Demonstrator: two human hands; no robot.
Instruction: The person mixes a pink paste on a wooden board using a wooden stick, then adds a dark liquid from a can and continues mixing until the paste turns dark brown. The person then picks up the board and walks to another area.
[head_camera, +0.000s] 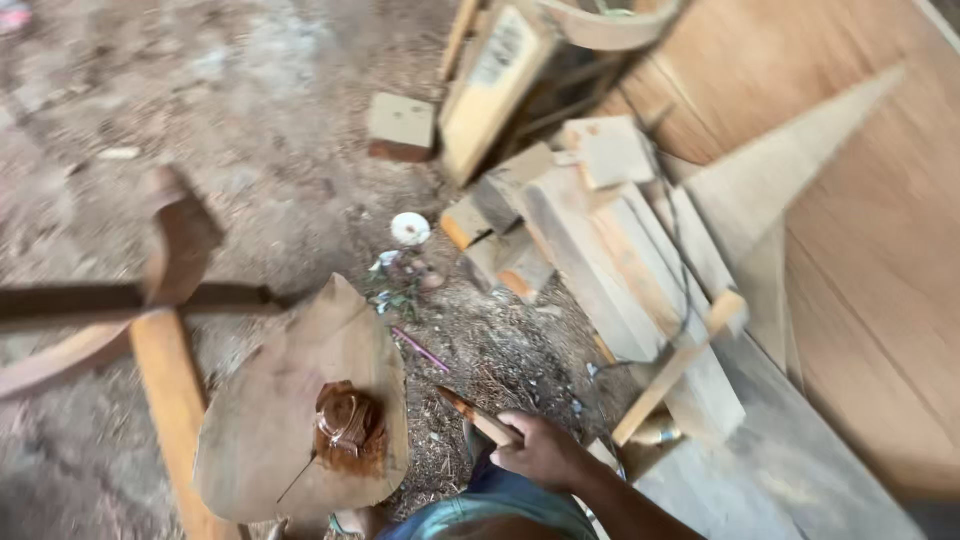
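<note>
One hand (545, 452) shows, low in the middle of the view. It looks like the right hand, with its arm coming up from the bottom right. Its fingers are curled tight around one thin stick (478, 415). The stick is brown and light, and its tip points up and to the left, toward the slab (290, 400). The other hand cannot be seen.

The slab is one big rounded piece of wood lying flat on the dirt (250, 130), just left of the hand. On the slab sits one dark brown sticky blob (348, 428), near its lower right edge. One thin dark line runs from the blob down to the left.

Left of the slab is one orange plank (170, 400). One dark bar (120, 298) crosses above that plank, and one curved brown piece (170, 250) bends over them.

Above the slab, on the dirt, lies one small white round thing (410, 229). One pink straw (420, 350) lies between it and the slab.

Up and to the right of the slab is a heap of wood blocks (590, 250); about seven show, but the view is blurry. One block (402, 127) lies alone above the heap's left end. One long pale stick (675, 370) leans across the heap. Far right of the slab is one wide flat board (870, 250).

There are no boxes, bowls or cups here.
</note>
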